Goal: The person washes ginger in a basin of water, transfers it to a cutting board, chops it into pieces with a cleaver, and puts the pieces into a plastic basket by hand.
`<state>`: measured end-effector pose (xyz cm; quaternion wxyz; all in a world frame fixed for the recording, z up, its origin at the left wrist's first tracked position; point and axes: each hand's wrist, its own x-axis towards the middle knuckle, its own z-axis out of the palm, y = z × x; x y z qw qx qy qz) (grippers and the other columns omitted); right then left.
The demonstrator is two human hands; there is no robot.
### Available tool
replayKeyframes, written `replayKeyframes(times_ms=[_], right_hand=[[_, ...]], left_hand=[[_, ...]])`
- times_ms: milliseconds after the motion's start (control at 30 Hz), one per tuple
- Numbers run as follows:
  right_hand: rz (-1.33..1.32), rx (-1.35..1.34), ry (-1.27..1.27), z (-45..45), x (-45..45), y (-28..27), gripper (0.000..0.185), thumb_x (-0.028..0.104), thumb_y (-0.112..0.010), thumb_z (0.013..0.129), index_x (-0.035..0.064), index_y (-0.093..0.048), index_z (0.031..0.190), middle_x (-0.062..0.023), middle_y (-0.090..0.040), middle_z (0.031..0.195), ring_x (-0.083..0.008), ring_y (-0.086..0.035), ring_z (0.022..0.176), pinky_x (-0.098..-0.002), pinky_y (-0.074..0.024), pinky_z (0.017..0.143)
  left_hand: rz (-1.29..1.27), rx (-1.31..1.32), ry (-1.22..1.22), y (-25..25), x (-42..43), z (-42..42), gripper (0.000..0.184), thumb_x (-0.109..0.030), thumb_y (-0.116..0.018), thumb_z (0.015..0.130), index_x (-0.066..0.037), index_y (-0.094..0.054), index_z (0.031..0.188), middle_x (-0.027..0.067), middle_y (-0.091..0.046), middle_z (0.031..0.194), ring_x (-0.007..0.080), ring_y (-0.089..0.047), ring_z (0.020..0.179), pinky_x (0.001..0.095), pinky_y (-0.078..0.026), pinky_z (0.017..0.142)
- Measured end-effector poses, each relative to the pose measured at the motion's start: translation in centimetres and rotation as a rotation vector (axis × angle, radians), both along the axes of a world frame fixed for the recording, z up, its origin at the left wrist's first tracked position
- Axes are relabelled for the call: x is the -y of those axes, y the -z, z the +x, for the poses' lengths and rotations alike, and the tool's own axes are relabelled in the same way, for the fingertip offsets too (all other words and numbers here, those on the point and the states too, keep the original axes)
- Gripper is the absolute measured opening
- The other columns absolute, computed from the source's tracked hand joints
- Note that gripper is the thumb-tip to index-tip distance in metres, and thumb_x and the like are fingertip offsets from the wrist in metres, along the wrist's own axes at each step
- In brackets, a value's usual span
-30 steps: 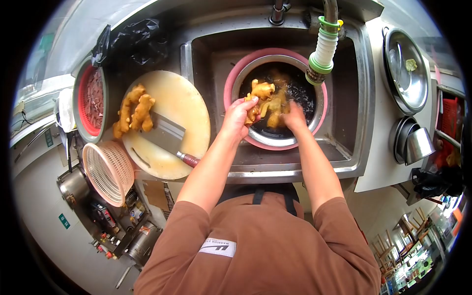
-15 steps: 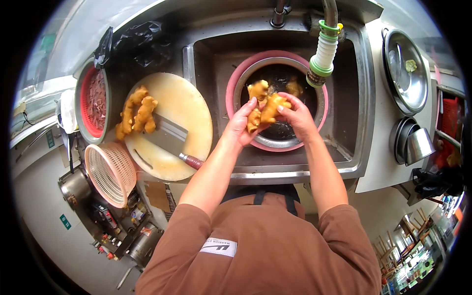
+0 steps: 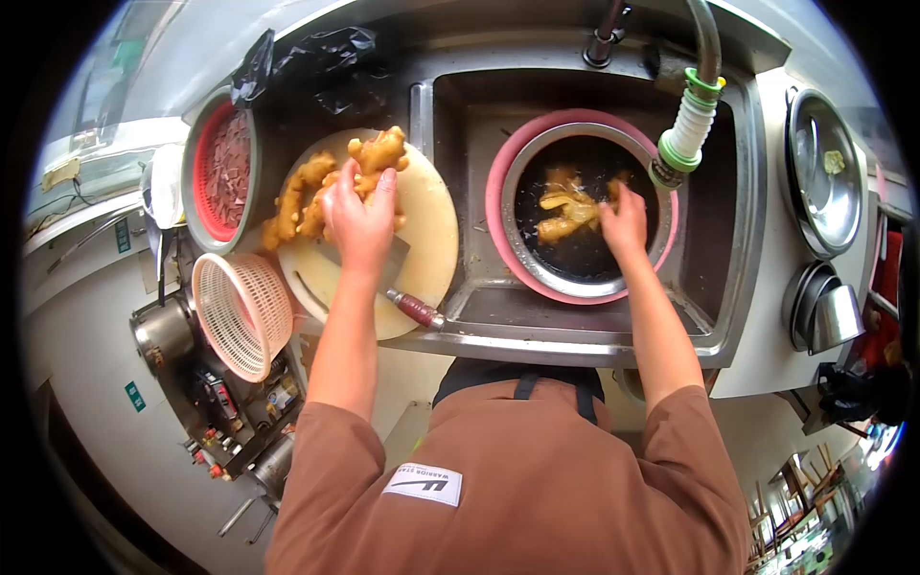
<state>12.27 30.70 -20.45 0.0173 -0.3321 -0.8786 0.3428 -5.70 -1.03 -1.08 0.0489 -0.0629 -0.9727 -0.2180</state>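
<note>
My left hand (image 3: 361, 218) is over the round cutting board (image 3: 431, 230), its fingers round a piece of ginger (image 3: 379, 151). More ginger (image 3: 295, 196) lies on the board's left side, beside and partly under that hand. A cleaver (image 3: 417, 309) rests on the board, its blade partly hidden by my left wrist. My right hand (image 3: 625, 222) reaches into dark water in a metal bowl (image 3: 515, 244), its fingertips at a small piece of ginger (image 3: 618, 182). Other ginger (image 3: 567, 211) sits in the water just left of it.
A pink basin (image 3: 496, 182) surrounds the bowl inside the sink (image 3: 738, 220). The faucet hose (image 3: 687, 129) hangs at the basin's upper right. Left are a red colander (image 3: 203, 182) of sliced food and a pink basket (image 3: 198, 287). Metal pans (image 3: 824, 172) stand right.
My left hand has moved left from above the bowl to the board with ginger. My right hand has gone down into the water. The camera view has shifted, so the scene sits further right.
</note>
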Motion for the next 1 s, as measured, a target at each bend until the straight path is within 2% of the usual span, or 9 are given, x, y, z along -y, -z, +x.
replayKeyframes(times_ms=[100, 233, 367, 467, 600, 733, 867, 967, 1000], right_hand=[[0.224, 0.084, -0.256, -1.3, 0.8, -1.8, 0.060, 0.027, -0.073, 0.082, 0.0078, -0.054, 0.135, -0.0200, -0.039, 0.147, -0.0392, -0.038, 0.135, -0.0478, -0.0378, 0.109], [0.167, 0.385, -0.436, -1.9, 1.4, -1.8, 0.071, 0.038, -0.077, 0.078, 0.0105, -0.052, 0.139, -0.0166, -0.032, 0.154, -0.0383, -0.028, 0.143, -0.0507, -0.0292, 0.115], [0.261, 0.523, -0.888, -3.1, -0.3, -1.9, 0.069, 0.047, -0.076, 0.076, 0.0069, -0.058, 0.129, -0.0160, -0.058, 0.132, -0.0322, -0.045, 0.132, -0.0500, -0.0278, 0.115], [0.230, 0.459, -1.016, -3.1, -0.8, -2.7, 0.068, 0.047, -0.077, 0.073, 0.0052, -0.059, 0.124, -0.0165, -0.068, 0.111, -0.0327, -0.059, 0.115, -0.0491, -0.0341, 0.111], [-0.032, 0.460, -0.830, -3.3, -0.5, -3.1, 0.066, 0.044, -0.077, 0.072, 0.0044, -0.058, 0.122, -0.0199, -0.069, 0.103, -0.0368, -0.065, 0.102, -0.0502, -0.0447, 0.098], [-1.113, 0.346, -0.144, -2.0, -1.2, -6.2, 0.055, 0.043, -0.070, 0.086, 0.0028, -0.056, 0.121, -0.0035, -0.064, 0.087, -0.0084, -0.057, 0.074, -0.0229, -0.0468, 0.067], [-1.152, -0.086, -0.130, -0.4, 2.0, -8.5, 0.053, 0.036, -0.060, 0.099, -0.0005, -0.052, 0.137, -0.0092, -0.064, 0.122, -0.0150, -0.055, 0.117, -0.0306, -0.0441, 0.099], [-0.899, -0.245, -0.163, -1.1, 1.5, -6.4, 0.037, 0.023, -0.061, 0.097, 0.0020, -0.062, 0.127, -0.0111, -0.067, 0.115, -0.0199, -0.062, 0.108, -0.0328, -0.0471, 0.096], [-0.471, -0.282, -0.096, -1.5, 0.9, -4.9, 0.037, 0.018, -0.064, 0.091, 0.0035, -0.064, 0.124, -0.0151, -0.067, 0.112, -0.0273, -0.065, 0.103, -0.0354, -0.0488, 0.094]], left_hand=[[-0.389, -0.237, 0.155, 2.2, 1.4, -0.8, 0.060, -0.032, -0.072, 0.084, -0.004, -0.054, 0.134, 0.0169, -0.053, 0.133, 0.0331, -0.047, 0.121, 0.0438, -0.036, 0.104], [-0.376, -0.252, 0.105, 2.7, 1.0, 0.1, 0.055, -0.027, -0.071, 0.083, -0.007, -0.056, 0.132, 0.0152, -0.052, 0.134, 0.0352, -0.045, 0.124, 0.0464, -0.034, 0.105], [-0.219, -0.405, 0.261, 1.2, -2.0, 2.6, 0.042, -0.021, -0.070, 0.084, -0.007, -0.062, 0.123, 0.0150, -0.055, 0.131, 0.0347, -0.047, 0.123, 0.0458, -0.036, 0.104], [0.216, -0.123, 0.555, 1.5, -5.0, 5.4, 0.023, -0.013, -0.068, 0.086, -0.003, -0.069, 0.106, 0.0138, -0.065, 0.109, 0.0296, -0.061, 0.102, 0.0386, -0.047, 0.091], [0.603, 0.573, 0.386, 4.0, -8.1, 9.9, 0.022, -0.013, -0.068, 0.088, 0.001, -0.068, 0.105, 0.0126, -0.069, 0.097, 0.0198, -0.067, 0.086, 0.0306, -0.053, 0.078], [0.862, 1.098, 0.092, 6.1, -10.3, 12.9, 0.045, -0.023, -0.069, 0.092, 0.002, -0.055, 0.127, 0.0106, -0.067, 0.114, 0.0164, -0.063, 0.101, 0.0293, -0.050, 0.089], [1.274, 1.005, 0.081, 7.3, -13.4, 13.1, 0.058, -0.026, -0.072, 0.091, 0.000, -0.045, 0.136, 0.0092, -0.061, 0.121, 0.0156, -0.059, 0.108, 0.0291, -0.048, 0.091], [1.230, 1.021, -0.067, 7.4, -12.7, 11.9, 0.034, -0.014, -0.070, 0.090, 0.002, -0.056, 0.118, 0.0056, -0.064, 0.102, 0.0115, -0.062, 0.091, 0.0263, -0.051, 0.080], [1.268, 0.983, -0.144, 5.8, -12.8, 11.4, 0.027, -0.009, -0.067, 0.090, 0.001, -0.058, 0.113, 0.0046, -0.065, 0.096, 0.0123, -0.064, 0.085, 0.0264, -0.052, 0.076]])
